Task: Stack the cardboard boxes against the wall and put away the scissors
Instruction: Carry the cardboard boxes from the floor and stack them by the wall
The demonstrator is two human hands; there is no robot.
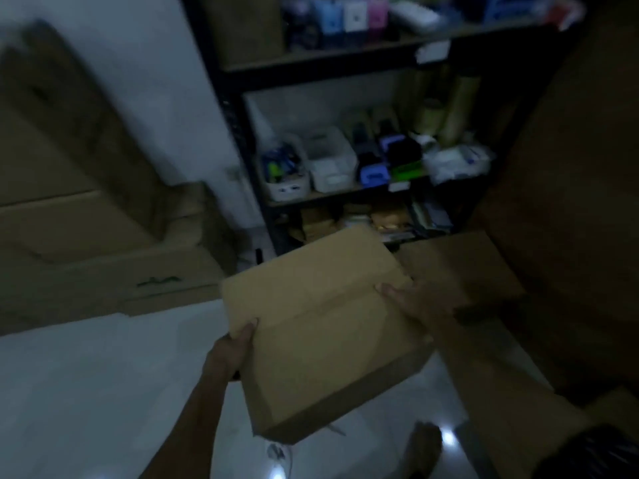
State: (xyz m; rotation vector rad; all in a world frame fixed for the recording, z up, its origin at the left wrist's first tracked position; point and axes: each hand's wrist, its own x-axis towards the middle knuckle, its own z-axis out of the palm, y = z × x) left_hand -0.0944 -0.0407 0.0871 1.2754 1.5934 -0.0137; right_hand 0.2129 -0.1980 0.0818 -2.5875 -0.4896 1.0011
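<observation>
Both hands, left hand [231,350] and right hand [416,302], clasp the cardboard box [321,326] edges, the stacked boxes [86,219] lying off leftward.

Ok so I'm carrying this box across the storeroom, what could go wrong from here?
1. The plain brown cardboard box is tilted and held only at its edges by the left hand and right hand, so it could slip.
2. The room is dim and the box hides the glossy white floor ahead of your bare foot, so tripping is possible.
3. The black metal shelving unit stands close ahead and could catch a corner.
</observation>
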